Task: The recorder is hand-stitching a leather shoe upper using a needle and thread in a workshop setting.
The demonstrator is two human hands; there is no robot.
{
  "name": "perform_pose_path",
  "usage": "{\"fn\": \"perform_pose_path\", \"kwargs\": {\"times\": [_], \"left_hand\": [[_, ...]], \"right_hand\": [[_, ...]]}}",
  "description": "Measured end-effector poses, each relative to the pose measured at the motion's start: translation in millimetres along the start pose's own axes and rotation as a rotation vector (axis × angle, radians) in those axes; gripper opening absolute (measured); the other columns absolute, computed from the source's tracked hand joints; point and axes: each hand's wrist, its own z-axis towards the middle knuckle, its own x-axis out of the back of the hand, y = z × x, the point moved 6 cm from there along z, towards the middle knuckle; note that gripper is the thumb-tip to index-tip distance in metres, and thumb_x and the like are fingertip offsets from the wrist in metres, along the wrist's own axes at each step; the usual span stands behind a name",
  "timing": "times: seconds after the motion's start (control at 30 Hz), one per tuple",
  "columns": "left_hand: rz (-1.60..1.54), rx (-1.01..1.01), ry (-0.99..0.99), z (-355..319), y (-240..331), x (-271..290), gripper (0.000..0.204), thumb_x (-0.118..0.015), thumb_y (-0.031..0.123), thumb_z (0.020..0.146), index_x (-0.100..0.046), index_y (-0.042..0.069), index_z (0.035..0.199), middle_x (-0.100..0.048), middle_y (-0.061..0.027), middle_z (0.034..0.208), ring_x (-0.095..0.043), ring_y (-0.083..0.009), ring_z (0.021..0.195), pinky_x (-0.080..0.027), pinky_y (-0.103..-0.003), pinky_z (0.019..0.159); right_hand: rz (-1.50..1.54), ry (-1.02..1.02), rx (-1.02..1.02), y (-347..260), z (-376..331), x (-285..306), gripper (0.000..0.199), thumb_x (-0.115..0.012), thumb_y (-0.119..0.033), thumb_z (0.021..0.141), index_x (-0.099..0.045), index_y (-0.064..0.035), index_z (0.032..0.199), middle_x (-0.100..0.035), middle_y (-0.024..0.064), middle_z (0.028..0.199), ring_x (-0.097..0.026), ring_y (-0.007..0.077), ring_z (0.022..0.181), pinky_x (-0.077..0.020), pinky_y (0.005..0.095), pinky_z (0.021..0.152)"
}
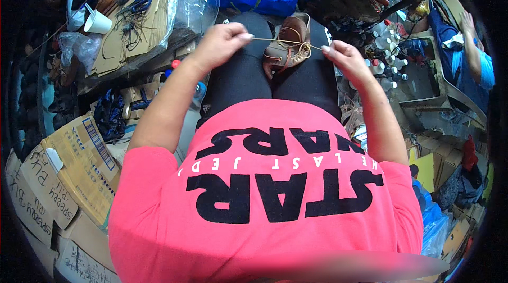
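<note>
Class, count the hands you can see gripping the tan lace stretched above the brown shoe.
2: the left hand pinches the lace left of the shoe; the right hand pinches its other end.

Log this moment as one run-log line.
left hand: pinching tan lace | right hand: pinching other end | lace: taut between hands | brown shoe: on lap, under lace

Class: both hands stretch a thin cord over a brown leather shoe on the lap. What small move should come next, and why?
Probably draw the thin tan cord tighter: the left hand and right hand pinch its ends, and loose loops remain on the brown leather shoe.
</note>
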Motion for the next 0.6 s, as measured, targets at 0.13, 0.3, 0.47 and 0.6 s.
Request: {"fn": "perform_pose_path", "kwargs": {"times": [0.13,0.3,0.47,0.6], "left_hand": [[-0.196,0.139,0.148,-22,-64,56,0.022,-0.058,0.023,0.090,-0.060,0.003,0.079,-0.056,0.0017,0.074,-0.050,-0.0070,0.074,-0.040,-0.023,0.070],[-0.303,0.212,0.124,-37,-104,67,0.022,-0.060,0.025,0.087,-0.063,0.004,0.092,-0.063,-0.0043,0.088,-0.057,-0.0144,0.087,-0.042,-0.026,0.081],[0.229,-0.059,0.547,-2,-30,73,0.047,-0.064,0.025,0.084,-0.053,0.011,0.127,-0.051,-0.0189,0.127,-0.045,-0.0271,0.123,-0.036,-0.036,0.102],[0.306,-0.541,0.230,35,71,-6,0.050,-0.070,0.026,0.077,-0.055,0.009,0.122,-0.053,-0.0150,0.125,-0.048,-0.0307,0.120,-0.038,-0.037,0.101]], "right_hand": [[0.222,0.160,-0.040,25,-20,63,0.022,-0.063,-0.027,0.086,-0.053,-0.0135,0.071,-0.037,-0.0084,0.062,-0.034,0.0043,0.057,-0.0266,0.0226,0.053],[0.173,0.199,-0.115,70,-35,111,0.018,-0.059,-0.029,0.090,-0.058,-0.0120,0.084,-0.041,-0.0084,0.067,-0.036,0.0038,0.060,-0.0280,0.0214,0.054],[-0.117,0.336,-0.119,62,-32,125,0.027,-0.056,-0.014,0.091,-0.062,-0.0091,0.117,-0.050,-0.0033,0.081,-0.043,0.0057,0.068,-0.0387,0.0214,0.061],[-0.228,0.143,0.185,-17,-7,55,0.021,-0.066,-0.004,0.080,-0.067,-0.0050,0.102,-0.061,0.0016,0.092,-0.058,0.0097,0.081,-0.0466,0.0233,0.072]]}}
